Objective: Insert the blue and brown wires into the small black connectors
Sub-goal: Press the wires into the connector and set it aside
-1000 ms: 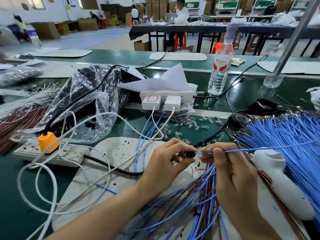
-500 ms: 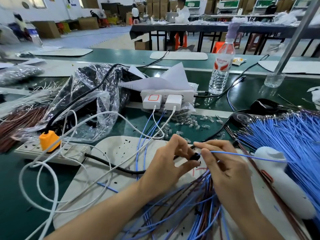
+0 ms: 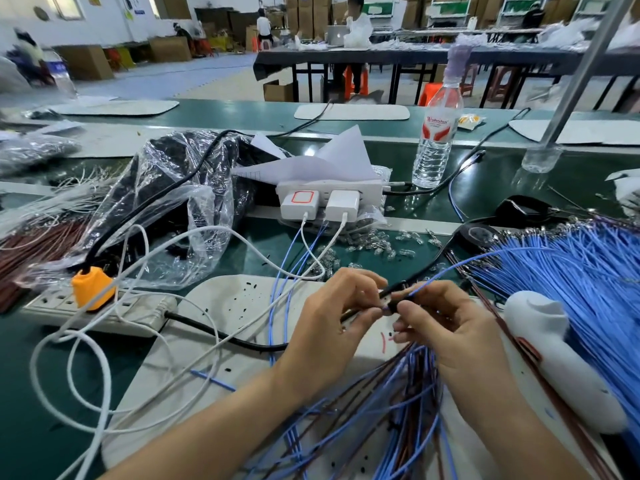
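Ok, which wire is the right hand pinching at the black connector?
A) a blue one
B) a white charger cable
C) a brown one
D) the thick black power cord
A: the right hand pinches a single blue wire, which trails off toward the blue bundle, with its end at the small black connector that the left hand holds.

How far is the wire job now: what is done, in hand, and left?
Done, it seems: the heap of blue and brown wires near the wrists, some bearing small black pieces. In hand: the left hand pinches a black connector; the right hand holds a blue wire at it. Left: the loose blue bundle at right and the brown bundle at left.
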Motion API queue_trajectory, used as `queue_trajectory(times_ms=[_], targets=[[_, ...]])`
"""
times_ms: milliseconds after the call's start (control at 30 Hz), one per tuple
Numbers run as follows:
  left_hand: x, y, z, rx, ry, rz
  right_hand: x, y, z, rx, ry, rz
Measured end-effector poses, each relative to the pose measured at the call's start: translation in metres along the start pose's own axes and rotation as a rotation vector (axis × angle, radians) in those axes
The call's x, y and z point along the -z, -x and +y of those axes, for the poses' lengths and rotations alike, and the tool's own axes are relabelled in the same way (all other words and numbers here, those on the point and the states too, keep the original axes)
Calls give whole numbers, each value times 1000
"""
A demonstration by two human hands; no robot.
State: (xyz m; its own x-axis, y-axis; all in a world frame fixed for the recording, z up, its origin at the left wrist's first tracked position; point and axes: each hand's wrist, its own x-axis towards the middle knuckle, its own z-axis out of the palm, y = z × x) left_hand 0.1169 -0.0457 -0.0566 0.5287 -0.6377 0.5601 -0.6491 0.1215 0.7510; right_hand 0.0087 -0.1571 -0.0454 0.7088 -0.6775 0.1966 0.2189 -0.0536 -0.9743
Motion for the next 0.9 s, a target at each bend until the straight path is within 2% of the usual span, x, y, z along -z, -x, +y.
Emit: queue_trajectory(times_ms=[67, 133, 200, 267, 333, 367, 467, 500, 567, 600, 667, 767, 833, 900], targets=[[5, -2, -3, -71, -157, 57, 2, -1, -8, 8, -176, 59], [18, -10, -12, -45, -284, 187, 10, -7, -20, 46, -362, 183], [36, -19, -25, 42, -374, 387, 25, -15, -30, 86, -466, 352], [55, -27, -40, 201, -359, 590, 38, -21, -37, 101, -471, 502], [65, -30, -51, 344, -297, 705, 43, -23, -38, 101, -454, 579], [65, -30, -53, 380, -285, 710, 44, -23, -36, 103, -436, 605], [55, -26, -44, 379, -411, 662, 40, -22, -32, 186, -291, 628], [52, -25, -37, 324, -519, 663, 39, -21, -31, 246, -200, 615], [46, -23, -21, 107, -635, 673, 32, -15, -28, 367, 23, 530], [41, -22, -15, -39, -601, 628, 26, -11, -25, 413, 131, 455], [25, -14, 0, -230, -366, 368, 13, -1, -19, 487, 317, 270], [5, 0, 12, -148, -125, -5, -5, 10, -11, 664, 552, 41], [-1, 5, 9, -77, -90, -65, -9, 13, -8, 713, 589, 3], [1, 5, 5, -8, -37, -35, -9, 13, -7, 690, 570, 11]])
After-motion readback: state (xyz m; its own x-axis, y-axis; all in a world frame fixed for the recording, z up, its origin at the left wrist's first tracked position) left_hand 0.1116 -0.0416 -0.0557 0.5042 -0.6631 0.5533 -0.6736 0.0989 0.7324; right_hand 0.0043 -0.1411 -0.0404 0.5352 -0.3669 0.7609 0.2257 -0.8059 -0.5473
